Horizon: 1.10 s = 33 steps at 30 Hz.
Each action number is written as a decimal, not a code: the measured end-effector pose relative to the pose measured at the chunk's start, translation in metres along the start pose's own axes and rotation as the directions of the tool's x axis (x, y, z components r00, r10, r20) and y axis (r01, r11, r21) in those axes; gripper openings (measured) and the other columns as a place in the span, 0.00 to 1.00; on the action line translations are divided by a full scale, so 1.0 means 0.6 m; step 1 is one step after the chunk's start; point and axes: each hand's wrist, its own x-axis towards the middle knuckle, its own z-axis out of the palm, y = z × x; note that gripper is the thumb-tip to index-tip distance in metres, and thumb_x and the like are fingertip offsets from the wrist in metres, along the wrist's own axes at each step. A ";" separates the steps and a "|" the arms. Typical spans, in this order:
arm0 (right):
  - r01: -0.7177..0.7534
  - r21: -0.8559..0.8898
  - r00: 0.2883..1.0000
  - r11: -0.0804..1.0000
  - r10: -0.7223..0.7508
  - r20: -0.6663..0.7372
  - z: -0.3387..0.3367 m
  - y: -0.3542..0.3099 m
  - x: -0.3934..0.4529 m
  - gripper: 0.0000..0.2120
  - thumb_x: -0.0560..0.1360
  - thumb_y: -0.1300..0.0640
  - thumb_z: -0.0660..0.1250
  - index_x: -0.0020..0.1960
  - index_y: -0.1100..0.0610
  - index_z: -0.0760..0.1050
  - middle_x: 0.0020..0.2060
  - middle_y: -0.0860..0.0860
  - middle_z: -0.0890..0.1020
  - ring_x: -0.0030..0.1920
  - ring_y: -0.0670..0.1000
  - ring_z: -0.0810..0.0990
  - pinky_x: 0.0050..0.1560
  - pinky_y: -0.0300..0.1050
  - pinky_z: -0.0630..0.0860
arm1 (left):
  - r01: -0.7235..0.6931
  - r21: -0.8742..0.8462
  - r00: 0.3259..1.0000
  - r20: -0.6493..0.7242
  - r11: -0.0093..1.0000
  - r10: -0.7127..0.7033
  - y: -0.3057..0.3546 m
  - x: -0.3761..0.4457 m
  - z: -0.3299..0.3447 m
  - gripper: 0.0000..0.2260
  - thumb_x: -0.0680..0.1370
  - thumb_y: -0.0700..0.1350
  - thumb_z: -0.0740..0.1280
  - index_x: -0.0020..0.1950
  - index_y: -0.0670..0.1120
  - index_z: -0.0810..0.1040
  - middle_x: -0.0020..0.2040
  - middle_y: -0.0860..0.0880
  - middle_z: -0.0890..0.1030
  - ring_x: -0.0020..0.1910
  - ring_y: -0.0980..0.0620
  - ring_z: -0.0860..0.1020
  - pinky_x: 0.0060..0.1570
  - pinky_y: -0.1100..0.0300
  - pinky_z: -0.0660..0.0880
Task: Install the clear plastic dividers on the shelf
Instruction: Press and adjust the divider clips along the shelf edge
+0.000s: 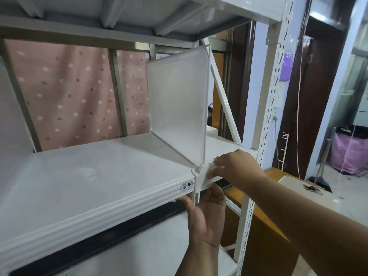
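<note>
A clear plastic divider (177,108) stands upright on the white metal shelf (89,176), near its right end. The divider's white foot clip (201,179) wraps over the shelf's front lip. My right hand (233,166) rests on top of the shelf edge, fingertips pinching the clip from the right. My left hand (207,214) reaches up from below, palm toward me, fingers pressing the underside of the clip. A label reading "3-4" (186,185) is stuck on the lip just left of the clip.
A perforated white upright (268,116) and a diagonal brace (221,92) bound the shelf's right end. Another shelf (119,12) hangs above. A pink dotted curtain (69,92) is behind. A wooden desk (274,176) and pink bin (350,150) stand at right.
</note>
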 end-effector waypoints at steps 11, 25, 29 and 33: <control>-0.013 -0.042 0.997 0.999 0.009 -0.073 0.020 0.004 0.009 0.33 0.62 0.27 0.66 0.50 0.52 0.85 0.45 0.51 0.87 0.46 0.53 0.83 0.49 0.52 0.82 | -0.035 -0.049 0.998 0.041 0.998 0.037 0.005 0.000 -0.003 0.37 0.75 0.66 0.67 0.67 0.35 0.74 0.53 0.36 0.82 0.45 0.38 0.84 0.44 0.48 0.87; -0.056 0.191 0.994 0.980 0.073 -0.087 0.051 -0.014 -0.034 0.44 0.60 0.24 0.66 0.67 0.50 0.74 0.62 0.48 0.81 0.56 0.51 0.81 0.53 0.46 0.77 | -0.064 0.362 0.966 -0.210 0.930 0.149 0.058 -0.042 -0.034 0.42 0.68 0.64 0.73 0.71 0.34 0.76 0.58 0.35 0.87 0.50 0.41 0.89 0.41 0.52 0.87; -0.069 0.146 0.995 0.987 0.079 -0.067 0.049 -0.024 -0.045 0.41 0.64 0.28 0.70 0.68 0.51 0.72 0.63 0.48 0.79 0.57 0.52 0.80 0.57 0.48 0.78 | 0.084 0.683 0.939 -0.297 0.726 0.171 0.084 -0.092 -0.045 0.46 0.72 0.71 0.66 0.80 0.42 0.69 0.77 0.42 0.74 0.75 0.43 0.74 0.72 0.48 0.74; -0.102 0.129 0.995 0.986 0.104 -0.012 0.038 -0.034 -0.061 0.34 0.66 0.32 0.73 0.64 0.52 0.75 0.55 0.49 0.83 0.51 0.51 0.82 0.50 0.46 0.79 | 0.184 0.903 0.935 -0.283 0.388 0.215 0.134 -0.170 -0.037 0.38 0.77 0.71 0.64 0.79 0.48 0.70 0.73 0.51 0.75 0.78 0.44 0.70 0.78 0.48 0.62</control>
